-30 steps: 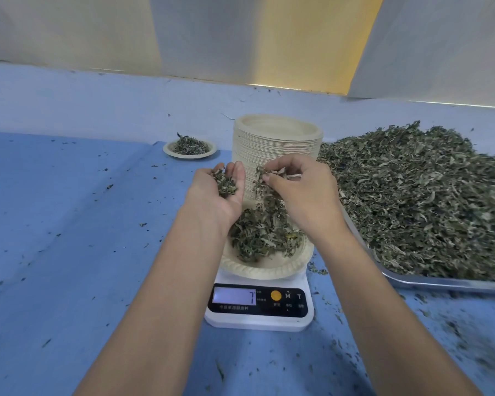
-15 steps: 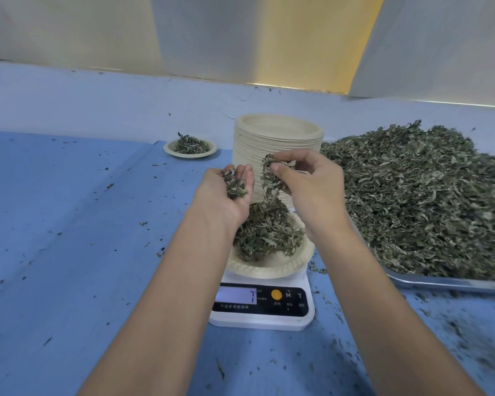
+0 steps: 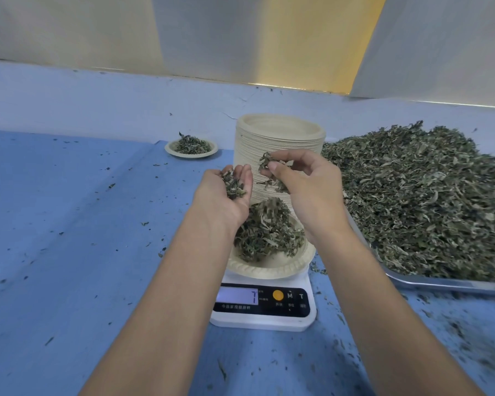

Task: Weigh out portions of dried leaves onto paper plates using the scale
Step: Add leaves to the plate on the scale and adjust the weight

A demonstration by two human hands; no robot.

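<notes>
Blue worktop [image 3: 69, 252]: the left half is open, with only scattered leaf crumbs; the far edge meets a pale wall. Metal tray [image 3: 446, 285] fills the right side, heaped with dried leaves [image 3: 426, 201]; its near-left rim runs just beside the scale and the right forearm. Stack of paper plates [image 3: 277, 132] stands behind the scale, near the tray's left edge. White scale [image 3: 269, 321] sits at centre, display reading 7, and carries a paper plate [image 3: 269, 271] whose rim overhangs the platform, with a portion of leaves [image 3: 266, 232] mounded in it. Filled plate [image 3: 192, 156] sits left of the stack, well apart. Right hand [image 3: 312, 192] is above the plate, grip clamped on a tuft of leaves [image 3: 269, 161] between thumb and fingertips. Left hand [image 3: 220, 201] is beside it, palm up, grip apart, cupping loose leaves [image 3: 235, 187].
</notes>
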